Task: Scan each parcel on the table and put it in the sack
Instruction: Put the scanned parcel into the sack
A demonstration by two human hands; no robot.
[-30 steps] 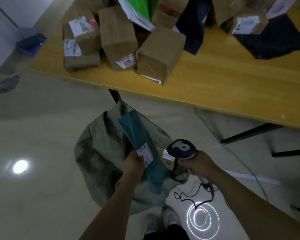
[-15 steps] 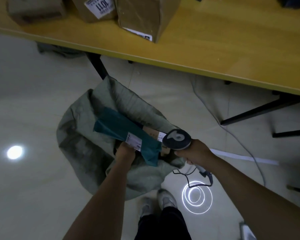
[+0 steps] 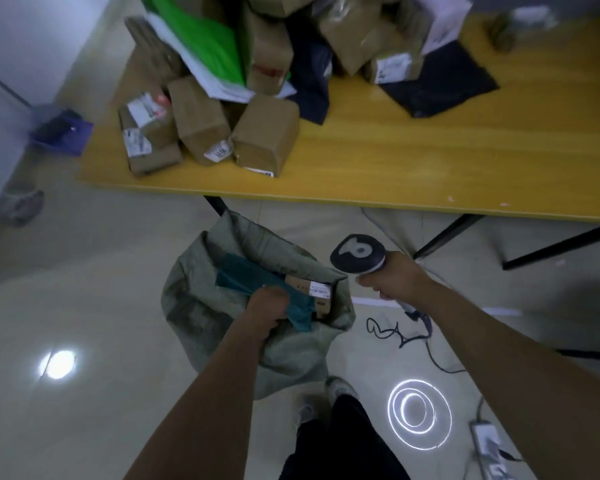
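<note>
Left hand (image 3: pixel 267 303) gripping teal parcel (image 3: pixel 243 277), lying diagonal

The surface (image 3: pixel 395 161) is yellow with a faint wood grain. At twelve o'clock on it the cardboard boxes (image 3: pixel 264 133) are brown with white labels printed in black. Among them lie a bright green mailer (image 3: pixel 208 46) and dark navy bags (image 3: pixel 440 81). The sack (image 3: pixel 201 306) is dull grey-green and holds the teal parcel (image 3: pixel 243 278). The scanner (image 3: pixel 357 252) has a black head with a pale grey mark. At ten o'clock sits a blue tray (image 3: pixel 63 133).
</note>
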